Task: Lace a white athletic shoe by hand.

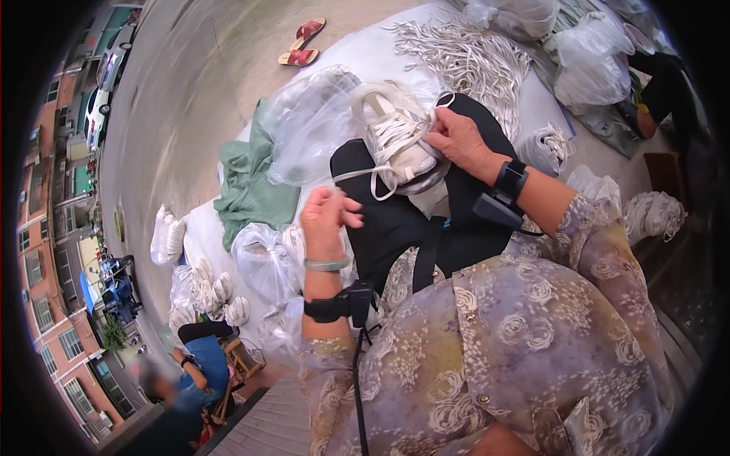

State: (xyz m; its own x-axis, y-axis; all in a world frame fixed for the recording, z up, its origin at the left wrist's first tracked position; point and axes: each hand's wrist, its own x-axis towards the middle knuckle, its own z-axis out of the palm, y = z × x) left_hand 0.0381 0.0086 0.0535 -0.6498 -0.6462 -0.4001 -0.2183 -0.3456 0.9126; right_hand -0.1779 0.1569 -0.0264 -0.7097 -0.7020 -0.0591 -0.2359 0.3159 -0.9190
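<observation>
A white sneaker point(395, 129) rests on the black cloth point(380, 247) over my lap, its toe end toward me. White laces point(397, 127) cross its front in rows. My right hand point(465, 143) is at the shoe's right side, thumb and forefinger pinched on a shoelace that loops up above them. To the lower left of the shoe, my left hand point(327, 216) is curled and slightly blurred. A stretch of lace runs from the shoe to its fingers, which appear closed on it. Another loop of lace hangs at the shoe's left edge.
Loose white laces point(475, 64) lie heaped beyond the shoe. Clear plastic bags point(312, 114) and a green cloth point(251, 190) lie to the left. Several bundled white shoes point(209, 292) are farther left, near a seated person in blue point(205, 368). Red slippers point(303, 44) sit on the ground.
</observation>
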